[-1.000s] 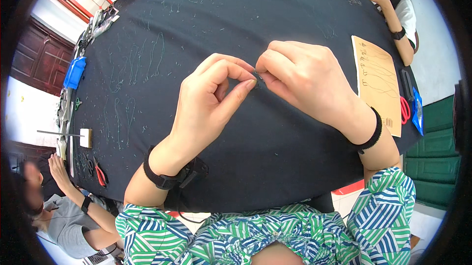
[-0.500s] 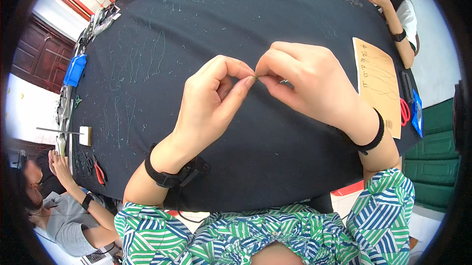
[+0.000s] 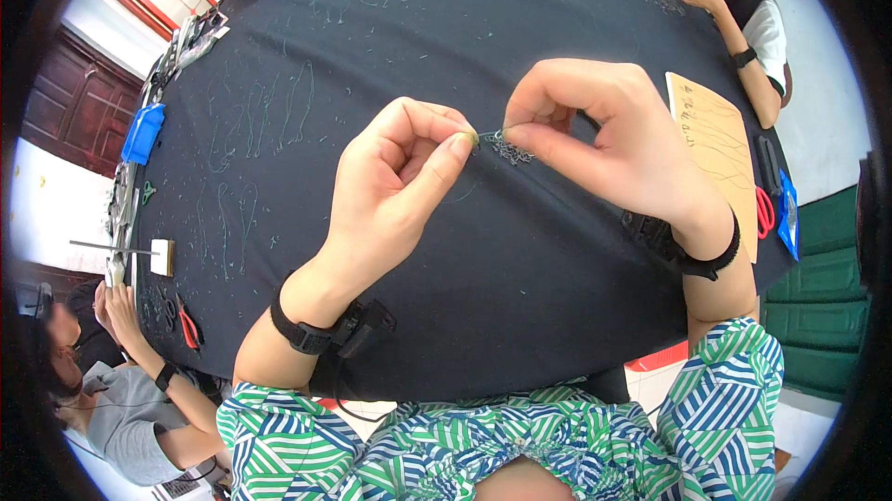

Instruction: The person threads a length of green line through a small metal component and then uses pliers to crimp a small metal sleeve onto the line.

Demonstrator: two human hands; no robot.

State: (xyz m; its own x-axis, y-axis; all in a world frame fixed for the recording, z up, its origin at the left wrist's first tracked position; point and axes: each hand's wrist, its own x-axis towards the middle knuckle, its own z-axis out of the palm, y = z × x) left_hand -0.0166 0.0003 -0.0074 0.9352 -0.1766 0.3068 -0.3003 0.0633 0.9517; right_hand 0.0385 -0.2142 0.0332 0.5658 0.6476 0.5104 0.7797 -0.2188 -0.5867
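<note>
1. Left hand (image 3: pixel 395 185): forearm enters over the desk's (image 3: pixel 465 334) near edge; wrist raised, palm turned inward, fingers curled. The grip is closed to a thumb-and-index pinch on a thin green thread (image 3: pixel 487 136).
2. Right hand (image 3: pixel 613 138): wrist bent, thumb extended to the left, fingers folded. The grip is pinched at the other end of the thread; fine detail between the fingertips is too small to tell.
3. Thread position: spans the short gap between both hands, above the desk's middle.
4. Dark metal pieces (image 3: pixel 509 151): clustered beside the right fingertips, which partly obstruct them; contact cannot be told.
5. Desk's right edge: brown sheet (image 3: pixel 715 166) partly covered by the right forearm, red scissor handles (image 3: pixel 765 213), blue packet (image 3: pixel 789 215).
6. Desk's left edge: blue tray (image 3: pixel 142 134), red-handled pliers (image 3: pixel 189 326).
</note>
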